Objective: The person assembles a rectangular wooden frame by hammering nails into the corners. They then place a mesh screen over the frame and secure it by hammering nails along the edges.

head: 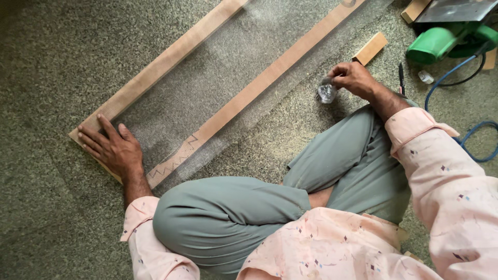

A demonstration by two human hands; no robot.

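Observation:
A long wooden frame (pixel 171 57) covered with fine grey mesh (pixel 228 57) lies flat on the speckled floor, running from lower left to upper right. My left hand (pixel 111 148) presses flat, fingers spread, on the frame's near left corner. My right hand (pixel 354 78) hovers to the right of the frame, its fingertips pinched at the top of a small clear plastic bag or container (pixel 327 92) that rests on the floor. What is inside it is too small to tell. I sit cross-legged in grey-green trousers and a pink shirt.
A small wooden block (pixel 370 48) lies beside the frame's right rail. A green power tool (pixel 446 40) with a blue cord (pixel 467 135) sits at the upper right. A dark pen (pixel 401 78) and a small white object (pixel 426 77) lie nearby.

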